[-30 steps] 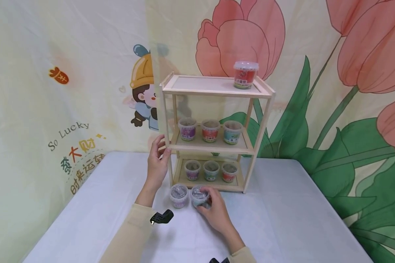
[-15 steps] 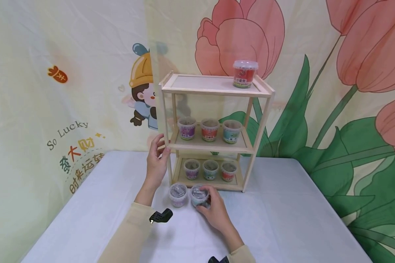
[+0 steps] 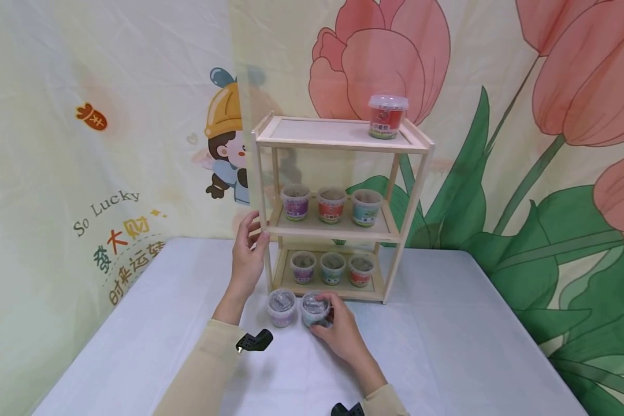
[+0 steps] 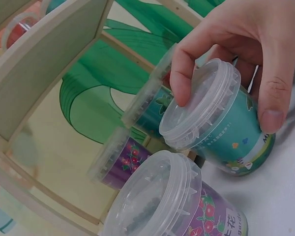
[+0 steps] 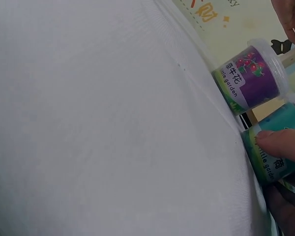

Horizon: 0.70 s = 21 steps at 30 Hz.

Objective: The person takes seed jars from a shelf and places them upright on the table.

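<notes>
Here's my right hand (image 3: 340, 332) on the teal cup (image 4: 236, 135), thumb pressed to the printed side and index finger bent over the rim of the clear lid (image 4: 201, 108), a proper pinch; the other fingers are mostly hidden behind the cup. It appears to stand on the white table (image 3: 421, 346), just in front of the rack (image 3: 343, 145) and right beside the purple cup (image 5: 250, 81), with hardly any room between the two. Over on the other side, my left hand (image 3: 247, 257) grips the left post (image 3: 260, 185), thumb in front and fingers bent round behind, about level with the middle shelf (image 3: 338, 234). How does this cup handle? Light, by the look of it, with a smooth plastic wall that probably flexes a touch under a hard squeeze and might slide against damp fingertips. Hardly fragile, but the lid looks like the weak point: lift by that alone and it could pop off. So the sound hold is on the printed wall, thumb and fingers opposite each other, index merely steadying the top, and clear of the purple neighbour.
</notes>
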{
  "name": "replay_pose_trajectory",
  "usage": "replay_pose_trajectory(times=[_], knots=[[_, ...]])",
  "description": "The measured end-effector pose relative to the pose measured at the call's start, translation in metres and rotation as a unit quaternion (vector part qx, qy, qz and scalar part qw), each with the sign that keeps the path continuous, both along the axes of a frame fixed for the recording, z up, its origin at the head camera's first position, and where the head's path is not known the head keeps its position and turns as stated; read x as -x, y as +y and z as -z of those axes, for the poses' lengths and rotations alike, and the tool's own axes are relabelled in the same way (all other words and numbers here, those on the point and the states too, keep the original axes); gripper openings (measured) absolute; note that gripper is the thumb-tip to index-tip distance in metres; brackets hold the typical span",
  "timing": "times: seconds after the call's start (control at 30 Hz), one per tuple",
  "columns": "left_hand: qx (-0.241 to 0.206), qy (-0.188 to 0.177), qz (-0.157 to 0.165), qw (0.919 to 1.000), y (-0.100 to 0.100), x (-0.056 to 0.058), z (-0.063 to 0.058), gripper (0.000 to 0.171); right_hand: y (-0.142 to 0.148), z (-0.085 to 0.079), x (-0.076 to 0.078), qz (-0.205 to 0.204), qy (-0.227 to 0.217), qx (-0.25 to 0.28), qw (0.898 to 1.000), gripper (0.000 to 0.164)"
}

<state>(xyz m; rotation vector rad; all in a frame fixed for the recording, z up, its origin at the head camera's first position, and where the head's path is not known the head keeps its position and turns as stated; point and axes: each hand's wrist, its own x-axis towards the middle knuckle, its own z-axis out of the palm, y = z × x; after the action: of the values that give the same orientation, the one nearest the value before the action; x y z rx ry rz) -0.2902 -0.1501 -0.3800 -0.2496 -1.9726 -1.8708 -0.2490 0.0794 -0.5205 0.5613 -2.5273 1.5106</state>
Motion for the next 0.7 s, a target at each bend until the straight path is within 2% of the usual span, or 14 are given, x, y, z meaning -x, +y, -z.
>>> replay_pose_trajectory(times=[0.17, 0.43, 0.7], knots=[[-0.002, 0.007, 0.000, 1.0000, -0.001, 0.000, 0.000, 0.052, 0.004, -0.007, 0.001, -0.020, -0.013, -0.010, 1.000, 0.062], [-0.006, 0.010, 0.000, 0.9999, -0.008, 0.022, 0.021, 0.054, 0.012, -0.014, 0.005, -0.054, -0.045, -0.027, 0.997, 0.062], [0.001, 0.031, 0.002, 0.9995, -0.009, 0.023, 0.026, 0.049, 0.024, -0.026, 0.009, -0.090, -0.068, -0.060, 0.992, 0.059]])
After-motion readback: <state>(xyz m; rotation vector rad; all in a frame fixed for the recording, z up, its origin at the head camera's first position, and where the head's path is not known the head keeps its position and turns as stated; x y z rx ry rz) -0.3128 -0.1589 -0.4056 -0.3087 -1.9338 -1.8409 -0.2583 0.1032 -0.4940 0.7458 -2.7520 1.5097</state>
